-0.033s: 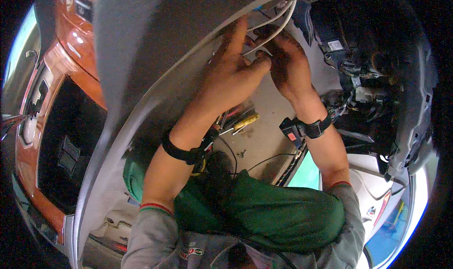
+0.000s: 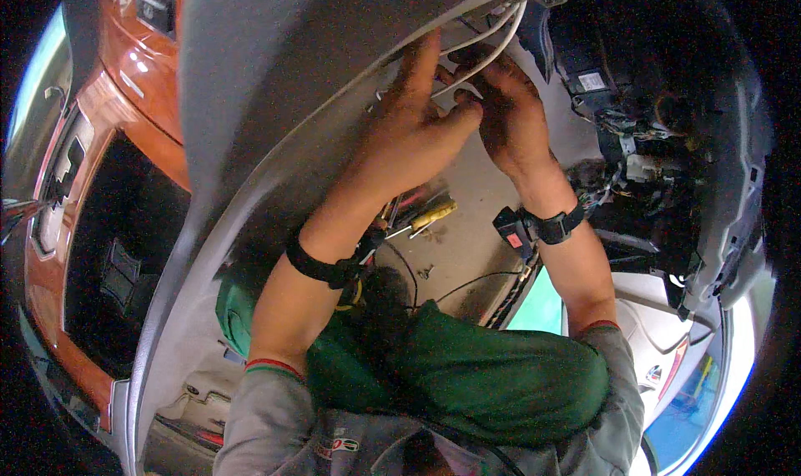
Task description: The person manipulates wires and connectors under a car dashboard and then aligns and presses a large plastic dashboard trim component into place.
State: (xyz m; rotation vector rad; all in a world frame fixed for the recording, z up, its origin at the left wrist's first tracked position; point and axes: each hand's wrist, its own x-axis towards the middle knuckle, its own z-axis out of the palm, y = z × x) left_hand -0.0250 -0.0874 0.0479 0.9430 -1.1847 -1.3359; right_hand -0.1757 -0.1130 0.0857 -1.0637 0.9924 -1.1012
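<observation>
Near the top centre my left hand reaches under the edge of a grey moulded trim panel, index finger pointing up and thumb bent toward my other hand. My right hand, partly in shadow, has its fingers curled beside two white cables that run out of the panel's underside. The fingertips of both hands are close together at the cables; what they grip is hidden. Black straps with small devices are on both wrists. Below the hands lie a yellow-handled screwdriver and dark wires on the beige floor.
An orange wood-effect console with a dark recess stands on the left. On the right are an exposed black dashboard structure with wiring looms and a pale door panel. My green-trousered legs fill the lower middle.
</observation>
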